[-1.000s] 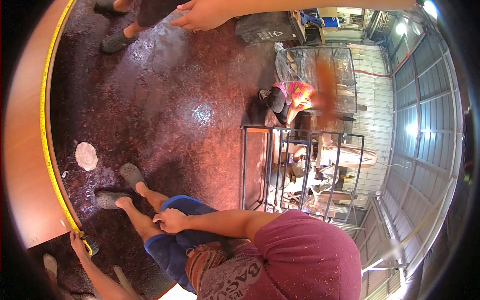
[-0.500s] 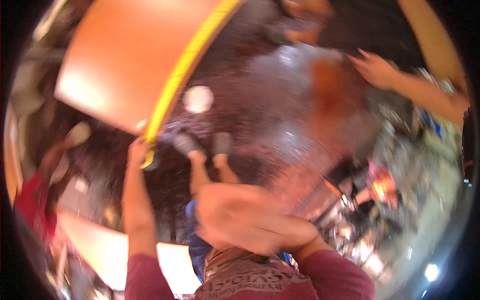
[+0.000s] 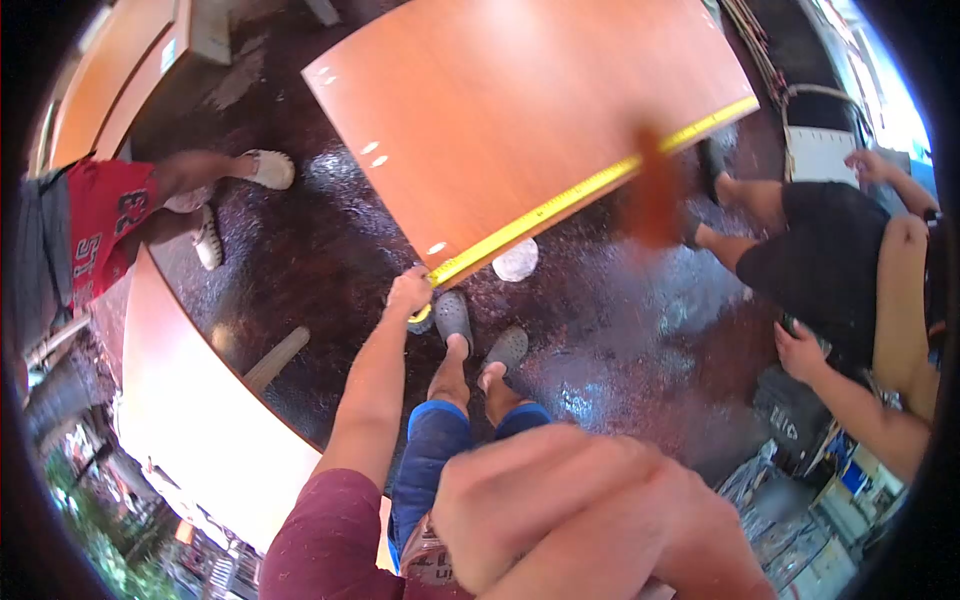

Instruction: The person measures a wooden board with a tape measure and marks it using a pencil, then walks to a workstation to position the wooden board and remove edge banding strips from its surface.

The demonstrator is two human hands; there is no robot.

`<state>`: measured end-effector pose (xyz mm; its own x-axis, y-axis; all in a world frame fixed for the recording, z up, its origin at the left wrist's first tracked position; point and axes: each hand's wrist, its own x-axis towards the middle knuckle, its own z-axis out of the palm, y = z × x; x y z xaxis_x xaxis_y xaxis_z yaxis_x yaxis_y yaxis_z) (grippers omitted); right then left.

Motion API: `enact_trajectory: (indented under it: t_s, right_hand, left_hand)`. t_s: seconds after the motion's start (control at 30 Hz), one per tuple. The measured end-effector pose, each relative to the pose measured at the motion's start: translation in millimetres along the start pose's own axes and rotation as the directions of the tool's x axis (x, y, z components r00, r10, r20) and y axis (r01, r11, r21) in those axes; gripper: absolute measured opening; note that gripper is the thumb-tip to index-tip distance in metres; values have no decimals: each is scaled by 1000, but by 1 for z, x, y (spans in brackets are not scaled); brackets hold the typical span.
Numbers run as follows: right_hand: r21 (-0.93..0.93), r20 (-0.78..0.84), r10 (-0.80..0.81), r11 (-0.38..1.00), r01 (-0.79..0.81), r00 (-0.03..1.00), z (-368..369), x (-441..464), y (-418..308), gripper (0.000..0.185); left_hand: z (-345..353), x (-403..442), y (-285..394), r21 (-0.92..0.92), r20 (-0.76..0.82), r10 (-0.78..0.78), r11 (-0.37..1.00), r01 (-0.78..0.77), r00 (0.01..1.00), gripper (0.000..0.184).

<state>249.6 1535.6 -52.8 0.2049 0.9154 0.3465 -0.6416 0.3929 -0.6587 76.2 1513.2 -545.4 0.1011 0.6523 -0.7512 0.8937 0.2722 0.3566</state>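
A yellow tape measure [image 3: 540, 213] lies stretched along the near long edge of a brown wooden board [image 3: 530, 110]. My left hand [image 3: 408, 292] is closed on its near end at the board's corner, and a rounded yellow part of the tape shows just below the fingers. Close to the camera, my right hand [image 3: 570, 490] is raised in front of my body with its fingers curled in. It is slightly blurred, and whatever it holds, if anything, is hidden. It is apart from the board and the tape.
A person in black shorts [image 3: 825, 260] stands at the right, one hand [image 3: 800, 350] holding a dark object. At the left is another person in red shorts [image 3: 120, 215]. A pale panel [image 3: 200, 400], a wooden stick [image 3: 277, 360] and a white disc [image 3: 515, 261] are around me. An orange-brown blur covers part of the view.
The view has swung, so the board and tape appear further right and at a flatter slant. My left hand keeps its hold on the tape measure; my right hand appears larger and further right.
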Motion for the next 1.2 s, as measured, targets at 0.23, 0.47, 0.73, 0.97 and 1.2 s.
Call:
enact_trajectory:
  t_s: [0.23, 0.47, 0.73, 0.97, 1.2]
  right_hand:
    - [-603, 262, 490, 756, -255, 832, -42, 17, 11, 24]
    - [-768, 17, 735, 444, -461, 678, -117, -74, 1, 34]
    - [-167, -855, 462, 185, -968, 236, -331, -120, -44, 70]
    - [130, -738, 550, 685, -717, 391, -392, -46, -71, 44]
    - [-50, -619, 548, 687, -725, 562, -348, -4, -78, 29]
  left_hand:
    - [-38, -62, 46, 45, 178, -115, 993, 109, 977, 36]
    - [-60, -135, 61, -113, 277, 238, 970, -214, 931, 31]
    - [-76, -255, 148, -211, 122, 480, 868, -450, 869, 35]
    - [-51, -300, 216, -365, 88, 528, 806, -465, 845, 31]
    - [-74, -369, 171, -342, -17, 517, 801, -491, 856, 31]
